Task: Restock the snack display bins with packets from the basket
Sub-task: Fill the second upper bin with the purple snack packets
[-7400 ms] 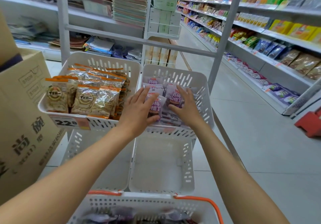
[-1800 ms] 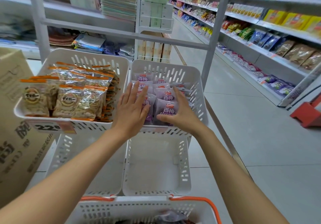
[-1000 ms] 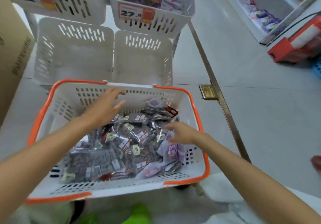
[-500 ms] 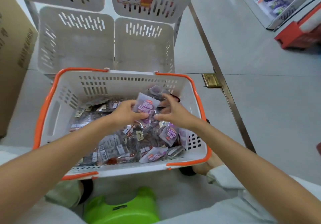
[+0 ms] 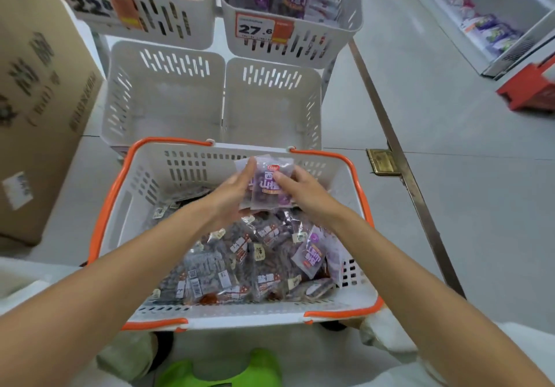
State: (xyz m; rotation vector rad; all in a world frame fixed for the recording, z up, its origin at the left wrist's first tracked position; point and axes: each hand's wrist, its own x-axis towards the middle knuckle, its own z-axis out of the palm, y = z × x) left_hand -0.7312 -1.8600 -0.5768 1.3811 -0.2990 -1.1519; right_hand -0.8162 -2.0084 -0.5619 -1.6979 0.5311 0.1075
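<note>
Cardboard box stood at far left. White orange-rimmed basket sat near, heaped with dark snack packets. Left hand and right hand held a small stack of purple packets between them, above the basket's far wall. Left fingers were clamped on the stack's left edge; right fingers and thumb pinched its right edge. Far right display bin, tagged 27.6, held the same purple kind.

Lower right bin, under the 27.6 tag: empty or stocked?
Empty, as far as visible. The lower right bin shows only bare white floor and slotted walls; nothing lies in it.
</note>
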